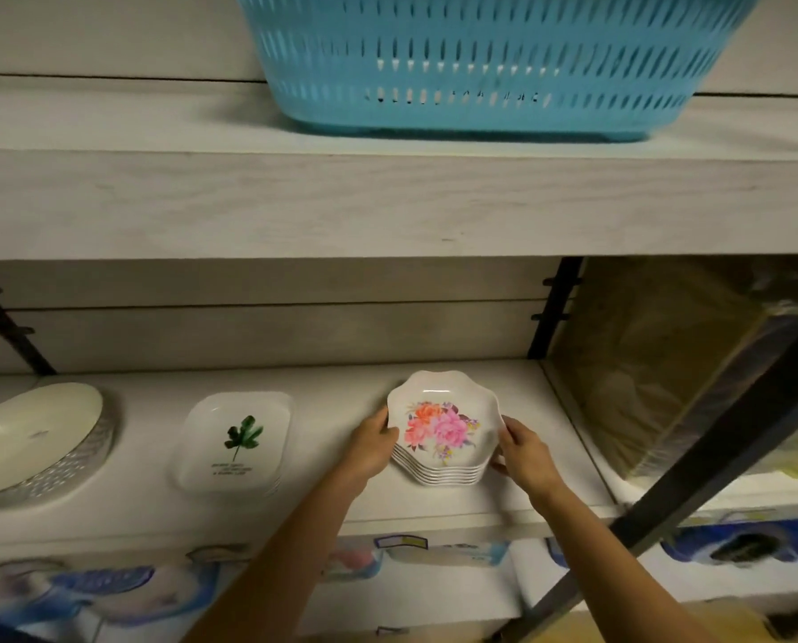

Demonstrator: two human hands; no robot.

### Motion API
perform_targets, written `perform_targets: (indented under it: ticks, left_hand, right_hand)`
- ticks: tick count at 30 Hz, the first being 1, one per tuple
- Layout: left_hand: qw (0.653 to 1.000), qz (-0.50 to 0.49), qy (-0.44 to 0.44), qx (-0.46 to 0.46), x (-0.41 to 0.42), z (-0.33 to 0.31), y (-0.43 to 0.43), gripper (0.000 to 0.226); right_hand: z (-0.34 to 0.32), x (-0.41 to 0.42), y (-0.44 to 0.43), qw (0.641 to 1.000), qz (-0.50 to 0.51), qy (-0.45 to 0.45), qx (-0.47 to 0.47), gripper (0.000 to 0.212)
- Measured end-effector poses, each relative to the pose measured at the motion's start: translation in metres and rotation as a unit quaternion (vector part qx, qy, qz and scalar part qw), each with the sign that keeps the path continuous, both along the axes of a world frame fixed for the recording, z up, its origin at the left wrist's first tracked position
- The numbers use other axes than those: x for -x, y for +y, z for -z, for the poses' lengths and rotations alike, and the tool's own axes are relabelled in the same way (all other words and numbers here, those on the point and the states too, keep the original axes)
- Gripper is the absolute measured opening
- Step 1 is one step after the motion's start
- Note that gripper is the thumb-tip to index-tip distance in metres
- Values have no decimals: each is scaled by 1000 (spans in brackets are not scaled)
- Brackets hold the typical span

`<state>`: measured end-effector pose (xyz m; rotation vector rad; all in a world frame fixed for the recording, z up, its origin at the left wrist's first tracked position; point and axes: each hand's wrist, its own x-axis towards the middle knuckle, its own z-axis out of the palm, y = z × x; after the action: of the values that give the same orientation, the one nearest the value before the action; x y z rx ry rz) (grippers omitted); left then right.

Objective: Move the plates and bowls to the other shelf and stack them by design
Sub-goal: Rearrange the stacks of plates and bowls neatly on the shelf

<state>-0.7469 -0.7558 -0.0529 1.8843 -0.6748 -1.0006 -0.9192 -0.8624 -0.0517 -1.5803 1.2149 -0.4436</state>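
Observation:
A stack of several scalloped white bowls with a pink and orange flower print [443, 426] stands on the middle shelf [341, 503]. My left hand [371, 445] grips the stack's left side and my right hand [524, 452] grips its right side. To the left lies a stack of square white plates with a green leaf print [237, 440]. At the far left sits a stack of round cream plates [35, 438] with a dotted rim.
A blue slotted plastic basket [490, 62] sits on the upper shelf [388, 201]. A black diagonal bar [712, 466] crosses the right side. Wrapped goods [657, 359] fill the compartment to the right. Blue-printed boxes [109, 591] line the level below.

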Motion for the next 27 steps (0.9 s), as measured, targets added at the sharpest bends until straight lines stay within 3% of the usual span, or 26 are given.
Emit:
perform_targets:
  ticks: [15,21,24,27]
  left_hand:
    - [998,-24,-61,-13,-22,-3,46,43]
    - [977,-58,-207,15,-33,-31,65,36]
    - [952,-72,-299,8,-54,-43,87,34]
    - [939,-92,-331,-1,-81,-53,116,31]
  right_hand:
    - [4,-35,35,991,-71,85,77,33]
    - [-27,-50,49,955,-99,105,260,39]
    - [-44,-70,67,935,-167,104,296,33]
    - [-54,-96,90,929,-212,82,293,31]
